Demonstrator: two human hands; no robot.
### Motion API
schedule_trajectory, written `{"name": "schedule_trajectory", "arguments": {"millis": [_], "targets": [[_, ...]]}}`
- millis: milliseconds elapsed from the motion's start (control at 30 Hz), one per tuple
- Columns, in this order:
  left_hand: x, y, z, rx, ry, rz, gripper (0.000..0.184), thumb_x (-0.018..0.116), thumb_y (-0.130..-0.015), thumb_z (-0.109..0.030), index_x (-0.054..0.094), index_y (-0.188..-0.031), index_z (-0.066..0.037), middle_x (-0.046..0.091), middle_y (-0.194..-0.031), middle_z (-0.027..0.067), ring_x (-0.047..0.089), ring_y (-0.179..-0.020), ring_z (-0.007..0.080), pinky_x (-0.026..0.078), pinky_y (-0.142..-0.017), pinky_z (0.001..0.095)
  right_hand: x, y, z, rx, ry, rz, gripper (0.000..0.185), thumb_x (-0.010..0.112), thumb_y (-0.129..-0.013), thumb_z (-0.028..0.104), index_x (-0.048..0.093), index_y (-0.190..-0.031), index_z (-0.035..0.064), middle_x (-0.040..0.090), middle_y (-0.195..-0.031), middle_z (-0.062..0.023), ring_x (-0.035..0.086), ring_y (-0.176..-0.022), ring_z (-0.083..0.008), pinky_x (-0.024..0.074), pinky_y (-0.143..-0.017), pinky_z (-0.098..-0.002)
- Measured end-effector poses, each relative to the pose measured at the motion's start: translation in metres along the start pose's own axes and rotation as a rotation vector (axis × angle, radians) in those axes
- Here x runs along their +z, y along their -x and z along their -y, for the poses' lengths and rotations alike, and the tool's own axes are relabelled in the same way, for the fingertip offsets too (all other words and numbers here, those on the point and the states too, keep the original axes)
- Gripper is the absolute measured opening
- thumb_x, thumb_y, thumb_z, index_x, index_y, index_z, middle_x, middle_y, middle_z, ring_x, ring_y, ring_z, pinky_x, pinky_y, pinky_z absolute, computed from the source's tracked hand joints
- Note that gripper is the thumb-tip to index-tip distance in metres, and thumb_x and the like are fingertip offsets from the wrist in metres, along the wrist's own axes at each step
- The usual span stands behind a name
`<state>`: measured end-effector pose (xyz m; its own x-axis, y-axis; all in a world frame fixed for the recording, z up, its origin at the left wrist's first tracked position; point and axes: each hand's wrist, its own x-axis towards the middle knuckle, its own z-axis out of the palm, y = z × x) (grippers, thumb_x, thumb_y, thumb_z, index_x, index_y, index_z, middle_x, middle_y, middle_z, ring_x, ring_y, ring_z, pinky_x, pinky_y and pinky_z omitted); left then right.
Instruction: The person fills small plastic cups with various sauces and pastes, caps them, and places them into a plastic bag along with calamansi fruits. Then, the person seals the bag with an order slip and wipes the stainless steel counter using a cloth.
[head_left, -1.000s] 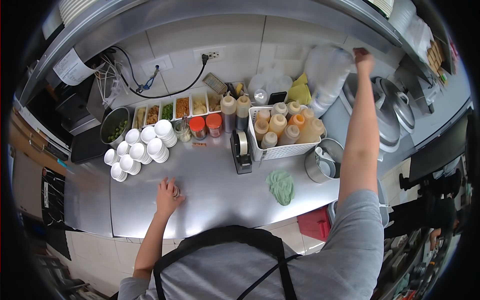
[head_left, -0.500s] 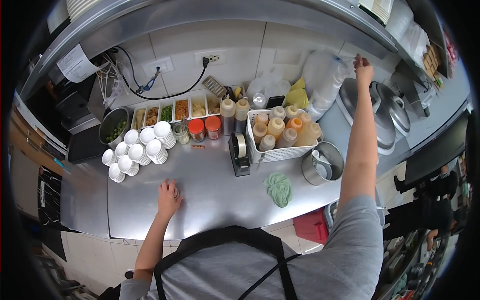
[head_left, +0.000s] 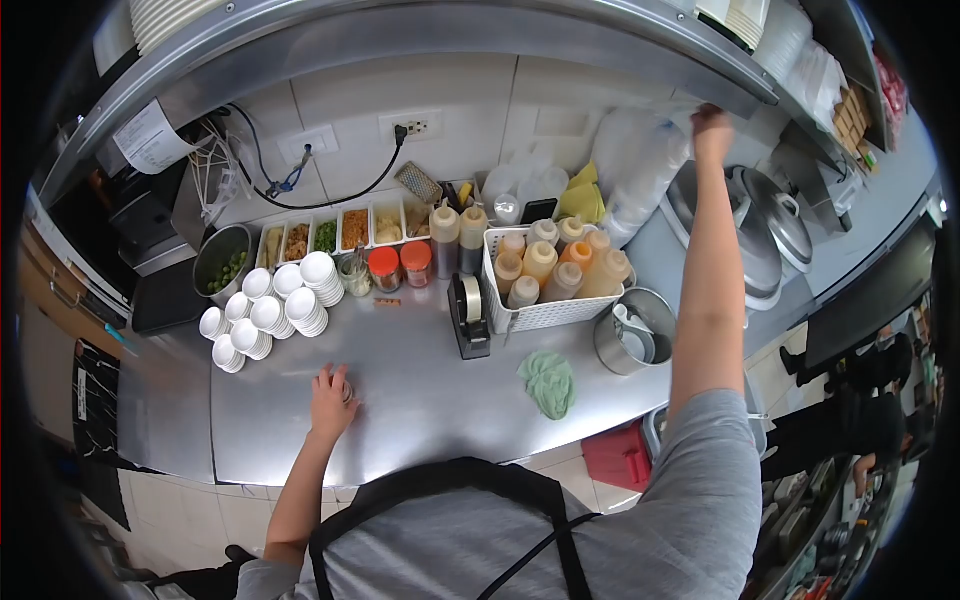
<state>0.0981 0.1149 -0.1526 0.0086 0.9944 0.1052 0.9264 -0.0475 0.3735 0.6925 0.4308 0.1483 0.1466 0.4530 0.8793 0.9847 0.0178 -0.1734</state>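
My right hand (head_left: 711,130) is stretched far out to the back right, blurred, its fingers closed at the top edge of the clear plastic bags (head_left: 645,165) against the wall. A thin bit of clear film seems to run to my fingers. My left hand (head_left: 332,402) rests low over the steel counter (head_left: 430,400), fingers curled round a small round thing (head_left: 348,391) that is mostly hidden. Beyond it stand stacks of small white cups (head_left: 268,315). To its right are a black tape dispenser (head_left: 470,318) and a crumpled green cloth (head_left: 548,384).
A white basket (head_left: 555,316) holds several squeeze bottles. Beside it stands a metal pot (head_left: 633,332) with utensils. Large metal lids (head_left: 740,235) lie under my right arm. Food trays (head_left: 340,230) and red-lidded jars (head_left: 400,266) line the back. People in dark clothes (head_left: 840,430) are at far right.
The whole view has shifted slightly. My right hand has moved a little left, close against the plastic bags, and is now blurred. My left hand stays at about the same spot on the counter.
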Motion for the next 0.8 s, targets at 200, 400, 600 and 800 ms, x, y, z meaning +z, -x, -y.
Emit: {"name": "schedule_trajectory", "arguments": {"millis": [200, 400, 600, 800], "targets": [[0.002, -0.001, 0.002, 0.007, -0.022, -0.009, 0.069, 0.071, -0.058, -0.006, 0.039, -0.120, -0.010, 0.036, -0.124, 0.0155, 0.040, -0.105, 0.0353, 0.042, -0.084, 0.0410, -0.001, -0.016, 0.013, 0.549, -0.887, 0.028, 0.025, 0.054, -0.079, 0.012, 0.052, -0.101, 0.0013, 0.061, -0.084, -0.0147, 0.061, -0.081, -0.0227, 0.0498, -0.065, -0.0329], [0.004, -0.002, 0.002, 0.015, -0.025, -0.002, 0.068, 0.070, -0.059, -0.005, 0.040, -0.120, -0.010, 0.036, -0.124, 0.0158, 0.039, -0.106, 0.0356, 0.042, -0.084, 0.0408, 0.011, 0.003, 0.011, 0.234, -0.542, 0.006, 0.038, 0.059, -0.079, 0.026, 0.053, -0.104, -0.0030, 0.059, -0.100, -0.0182, 0.058, -0.091, -0.0285, 0.0470, -0.077, -0.0352], [0.019, -0.020, -0.002, 0.078, -0.042, 0.016, 0.066, 0.069, -0.060, -0.006, 0.040, -0.120, -0.009, 0.037, -0.121, 0.0164, 0.040, -0.105, 0.0364, 0.040, -0.086, 0.0412, -0.045, 0.035, 0.117, -0.272, -0.116, 0.021, 0.019, 0.055, -0.081, 0.019, 0.060, -0.091, 0.0029, 0.061, -0.090, -0.0153, 0.059, -0.082, -0.0312, 0.0464, -0.072, -0.0368], [-0.026, -0.037, -0.060, 0.337, 0.087, -0.200, 0.070, 0.071, -0.061, -0.014, 0.041, -0.124, -0.013, 0.026, -0.133, 0.0193, 0.029, -0.118, 0.0405, 0.034, -0.094, 0.0428, -0.102, 0.147, 0.239, 0.366, -1.205, 0.631, 0.016, 0.056, -0.084, 0.016, 0.057, -0.083, 0.0003, 0.061, -0.069, -0.0097, 0.059, -0.059, -0.0152, 0.0483, -0.054, -0.0250]]}}
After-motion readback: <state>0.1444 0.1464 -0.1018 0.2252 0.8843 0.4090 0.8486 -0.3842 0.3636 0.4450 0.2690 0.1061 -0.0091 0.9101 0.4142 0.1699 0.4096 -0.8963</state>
